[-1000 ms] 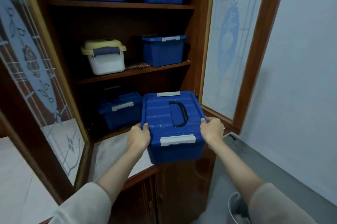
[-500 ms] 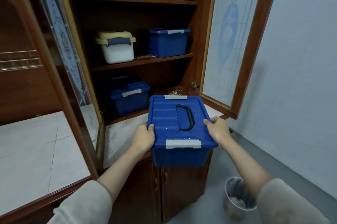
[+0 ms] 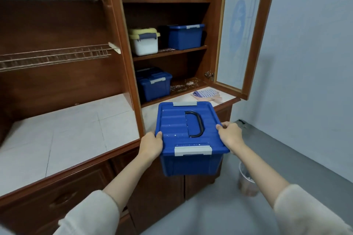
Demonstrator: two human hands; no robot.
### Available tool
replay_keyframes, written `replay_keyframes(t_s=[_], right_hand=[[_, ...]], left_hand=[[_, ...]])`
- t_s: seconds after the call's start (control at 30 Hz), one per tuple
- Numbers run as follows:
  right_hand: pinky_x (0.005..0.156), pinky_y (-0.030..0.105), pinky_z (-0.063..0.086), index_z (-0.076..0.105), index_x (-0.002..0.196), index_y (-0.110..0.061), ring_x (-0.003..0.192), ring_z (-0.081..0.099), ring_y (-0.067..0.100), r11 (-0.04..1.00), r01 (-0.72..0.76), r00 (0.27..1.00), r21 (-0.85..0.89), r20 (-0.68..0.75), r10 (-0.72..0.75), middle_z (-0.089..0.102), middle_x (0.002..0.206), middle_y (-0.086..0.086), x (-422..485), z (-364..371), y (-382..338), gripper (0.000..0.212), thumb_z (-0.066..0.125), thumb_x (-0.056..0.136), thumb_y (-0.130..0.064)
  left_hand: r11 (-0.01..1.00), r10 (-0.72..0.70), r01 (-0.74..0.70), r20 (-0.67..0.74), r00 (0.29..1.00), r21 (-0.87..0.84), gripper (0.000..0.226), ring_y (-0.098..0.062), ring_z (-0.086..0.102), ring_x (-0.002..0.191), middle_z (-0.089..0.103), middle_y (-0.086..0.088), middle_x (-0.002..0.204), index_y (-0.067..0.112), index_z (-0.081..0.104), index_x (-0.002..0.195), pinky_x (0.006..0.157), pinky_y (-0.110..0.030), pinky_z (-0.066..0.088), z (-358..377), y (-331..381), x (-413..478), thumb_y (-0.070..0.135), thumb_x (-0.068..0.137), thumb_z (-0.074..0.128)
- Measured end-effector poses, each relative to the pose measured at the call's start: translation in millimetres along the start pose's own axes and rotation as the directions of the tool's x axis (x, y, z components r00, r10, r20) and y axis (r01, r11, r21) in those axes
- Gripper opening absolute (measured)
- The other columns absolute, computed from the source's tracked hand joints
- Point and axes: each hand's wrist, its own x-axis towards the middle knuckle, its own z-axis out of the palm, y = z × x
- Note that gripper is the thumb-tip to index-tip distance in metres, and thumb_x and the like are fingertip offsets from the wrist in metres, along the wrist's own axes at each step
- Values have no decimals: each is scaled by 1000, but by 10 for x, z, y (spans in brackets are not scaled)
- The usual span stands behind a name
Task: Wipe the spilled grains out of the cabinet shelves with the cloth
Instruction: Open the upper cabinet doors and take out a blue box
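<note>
I hold a blue lidded storage box (image 3: 183, 129) in front of the cabinet, out over the counter's front edge. My left hand (image 3: 151, 144) grips its left rim and my right hand (image 3: 230, 136) grips its right rim. A few grains lie on its lid. Spilled grains (image 3: 184, 84) are scattered on the bottom shelf where a bare gap shows, and more grains (image 3: 168, 49) lie on the middle shelf. A folded patterned cloth (image 3: 206, 93) rests on a pale dustpan on the counter at the right.
Another blue box (image 3: 153, 83) stands on the bottom shelf, a white box with yellow lid (image 3: 145, 42) and a blue box (image 3: 184, 36) on the middle shelf. The open glass door (image 3: 240, 30) hangs right. A tiled counter (image 3: 63, 131) stretches left; a bin (image 3: 247, 179) stands on the floor.
Both hands have drawn the blue box further back out of the cabinet and lower. My view has swung left and back, bringing the cloth and the counter into sight.
</note>
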Motion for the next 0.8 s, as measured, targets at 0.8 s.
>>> replay_keyframes(t_s=[0.8], right_hand=[[74, 28, 43, 62, 111, -5, 88, 52, 16, 977, 205, 945, 54, 248, -211, 62, 113, 10, -1057, 419, -251, 25, 48, 97, -21]], left_hand=[[991, -134, 124, -342, 930, -53, 36, -19, 54, 96, 59, -13, 119, 3, 54, 124, 84, -32, 46, -891, -569, -1276, 25, 101, 37]])
